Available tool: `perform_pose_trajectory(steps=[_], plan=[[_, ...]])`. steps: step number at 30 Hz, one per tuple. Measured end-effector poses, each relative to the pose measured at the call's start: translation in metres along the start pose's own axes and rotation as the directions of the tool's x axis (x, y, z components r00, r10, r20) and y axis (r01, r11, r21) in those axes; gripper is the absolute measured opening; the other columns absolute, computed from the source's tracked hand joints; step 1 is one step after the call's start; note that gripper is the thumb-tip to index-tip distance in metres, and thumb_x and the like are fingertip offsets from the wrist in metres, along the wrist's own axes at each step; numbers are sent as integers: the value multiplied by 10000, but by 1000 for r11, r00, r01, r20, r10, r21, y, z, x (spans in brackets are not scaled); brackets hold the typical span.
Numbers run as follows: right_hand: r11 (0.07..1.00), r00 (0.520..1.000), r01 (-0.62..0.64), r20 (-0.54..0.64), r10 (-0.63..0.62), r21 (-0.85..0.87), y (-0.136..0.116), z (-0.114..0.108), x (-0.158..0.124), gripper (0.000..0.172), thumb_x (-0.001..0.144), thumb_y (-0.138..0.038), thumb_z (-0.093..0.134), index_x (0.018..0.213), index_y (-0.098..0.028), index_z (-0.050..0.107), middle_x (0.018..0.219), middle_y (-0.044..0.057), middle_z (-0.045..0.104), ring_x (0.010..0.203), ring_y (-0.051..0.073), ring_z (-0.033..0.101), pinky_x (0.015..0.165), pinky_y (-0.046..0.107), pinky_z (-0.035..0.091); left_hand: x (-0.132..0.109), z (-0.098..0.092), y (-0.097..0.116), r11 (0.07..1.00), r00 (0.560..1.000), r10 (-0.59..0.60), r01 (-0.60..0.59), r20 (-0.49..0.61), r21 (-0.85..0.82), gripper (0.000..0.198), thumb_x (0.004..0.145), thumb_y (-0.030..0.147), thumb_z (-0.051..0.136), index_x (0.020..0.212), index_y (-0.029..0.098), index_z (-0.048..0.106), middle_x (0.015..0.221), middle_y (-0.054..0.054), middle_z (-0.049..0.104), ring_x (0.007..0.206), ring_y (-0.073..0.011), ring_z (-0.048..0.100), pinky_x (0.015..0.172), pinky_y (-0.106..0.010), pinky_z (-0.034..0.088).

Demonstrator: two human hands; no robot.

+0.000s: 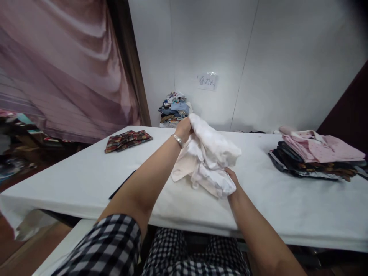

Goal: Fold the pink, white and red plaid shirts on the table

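Observation:
A crumpled white shirt [211, 149] is bunched above the middle of the white-covered table [172, 207], its lower folds hanging close to the cloth. My left hand [184, 129], with a silver band at the wrist, is closed on the shirt's upper left part. Lower down on the right, my right hand [232, 183] grips the same shirt near its edge, its fingers partly hidden by the fabric.
To the right lies a stack of folded clothes with a pink shirt [322, 147] on top. A folded plaid garment [128, 140] rests at the left. Behind the table rises a clothes pile [174, 109]. A dark flat object [122, 186] is partly behind my left forearm.

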State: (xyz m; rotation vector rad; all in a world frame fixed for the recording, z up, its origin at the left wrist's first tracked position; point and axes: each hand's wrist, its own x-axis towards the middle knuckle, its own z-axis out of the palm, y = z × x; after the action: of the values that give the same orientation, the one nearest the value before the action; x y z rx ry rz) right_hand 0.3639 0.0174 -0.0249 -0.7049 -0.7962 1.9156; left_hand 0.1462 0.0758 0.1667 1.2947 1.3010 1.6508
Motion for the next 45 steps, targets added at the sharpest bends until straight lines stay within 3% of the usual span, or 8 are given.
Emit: perform_pose_trajectory(steps=[5, 14, 21, 26, 31, 35, 39, 45], plan=[[988, 988, 25, -152, -1, 153, -6, -3, 4, 246, 815, -368, 524, 894, -191, 676, 837, 45, 747, 945, 239, 685, 916, 366, 511, -7, 10, -39, 964, 996, -15, -8, 84, 265, 372, 903, 391, 430, 1192, 187, 547, 1271, -115, 570, 1105, -220, 570, 909, -369, 463], [970, 974, 70, -225, -16, 232, -12, -8, 5, 201, 815, -299, 542, 912, -185, 676, 849, 33, 749, 863, 232, 699, 871, 369, 534, -130, -46, -136, 808, 990, -23, -66, 142, 585, 259, 816, 277, 539, 1021, 163, 649, 1129, -105, 652, 1070, -255, 578, 989, -410, 407], [995, 983, 52, -181, -35, 88, -15, 7, -18, 212, 753, -279, 622, 940, -197, 677, 909, 45, 738, 904, 239, 680, 845, 358, 534, -160, -64, -148, 422, 951, -60, -252, 304, 871, 264, 803, 206, 564, 1057, 169, 627, 1184, -116, 632, 1159, -303, 530, 984, -472, 382], [929, 983, -13, -177, -56, -370, -20, -7, -63, 226, 706, -344, 699, 885, -206, 690, 845, 52, 728, 733, 214, 664, 694, 321, 526, -129, -94, -131, 548, 988, -42, -102, 149, 830, 242, 813, 142, 433, 913, 180, 649, 987, -80, 694, 966, -244, 625, 869, -360, 469], [509, 965, -147, -235, -113, -848, -39, -33, -84, 156, 713, -330, 628, 671, -181, 645, 508, -8, 600, 465, 153, 530, 492, 275, 418, -116, -126, -121, 754, 987, 81, 31, -140, 656, 339, 830, 247, 403, 1086, 218, 622, 1102, -50, 682, 1031, -235, 617, 910, -356, 480], [372, 896, 34, -137, -423, -928, -51, -21, -57, 307, 693, -321, 650, 990, -249, 678, 868, 35, 701, 774, 221, 626, 694, 351, 485, -129, -128, -134, 669, 986, 167, -94, -26, 737, 439, 790, 206, 393, 1172, 173, 607, 1280, -108, 595, 1214, -265, 518, 1047, -453, 386], [146, 942, 165, 112, -318, -975, -37, 5, -4, 582, 604, -187, 709, 1163, -334, 636, 1364, 36, 517, 1273, 299, 417, 1011, 434, 356, -147, -129, -141, 582, 972, 225, -186, 64, 791, 451, 812, 190, 361, 1193, 173, 602, 1317, -117, 565, 1243, -268, 492, 1049, -501, 378], [317, 949, 127, 22, -316, -940, -45, 1, 63, 176, 507, -133, 656, 659, -216, 691, 756, 23, 703, 834, 253, 635, 852, 387, 466, -158, -155, -139, 496, 976, 208, -165, 68, 853, 428, 844, 191, 355, 1190, 161, 603, 1300, -120, 578, 1219, -263, 510, 1030, -478, 403]])
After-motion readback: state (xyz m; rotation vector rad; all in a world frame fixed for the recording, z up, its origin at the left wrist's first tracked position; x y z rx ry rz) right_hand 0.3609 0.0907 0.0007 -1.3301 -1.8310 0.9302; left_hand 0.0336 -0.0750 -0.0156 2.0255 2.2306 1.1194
